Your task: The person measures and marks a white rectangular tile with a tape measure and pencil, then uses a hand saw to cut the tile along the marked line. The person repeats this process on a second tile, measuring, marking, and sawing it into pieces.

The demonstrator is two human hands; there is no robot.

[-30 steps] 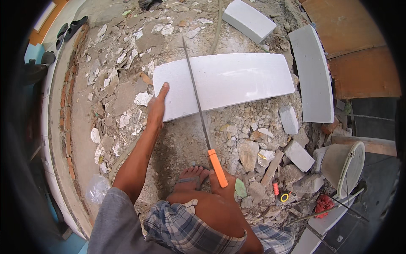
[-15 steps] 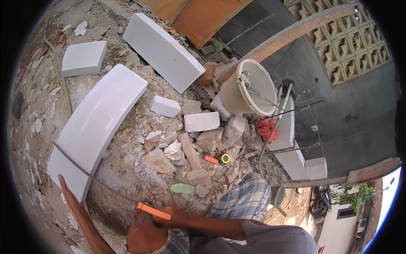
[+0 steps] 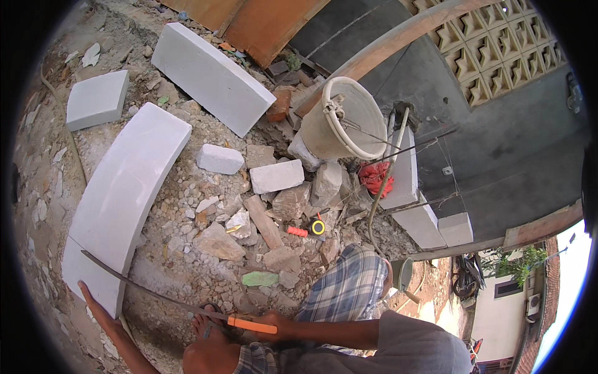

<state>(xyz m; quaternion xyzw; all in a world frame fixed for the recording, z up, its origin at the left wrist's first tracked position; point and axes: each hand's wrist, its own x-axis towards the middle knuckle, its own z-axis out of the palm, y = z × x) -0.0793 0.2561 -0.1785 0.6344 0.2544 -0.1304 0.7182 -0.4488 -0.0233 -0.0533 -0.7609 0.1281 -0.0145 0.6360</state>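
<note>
A long white lightweight concrete block [image 3: 128, 181] lies on the rubble at the left. My left hand [image 3: 99, 313] grips its near end, with a digit laid along the edge and the other fingers partly hidden. In my right hand [image 3: 283, 325] is a handsaw, its orange handle [image 3: 252, 325] partly covered by my fist. The long thin saw blade [image 3: 159, 300] rests across the block's near part, its tip on the upper face. A thin dark line runs from the tip toward the block's left edge.
Another long white block [image 3: 212, 78] and several shorter pieces lie beyond. A pale bucket [image 3: 352, 118] stands tilted by the grey wall [image 3: 517, 162]. A tape measure [image 3: 317, 227] sits among broken stones. My bare knee [image 3: 208, 358] and sandalled foot [image 3: 205, 321] are below the blade.
My right hand has drawn the saw back toward me and to the right, bringing its tip from past the block's left edge onto its face. The left hand stays on the block. The view has shifted.
</note>
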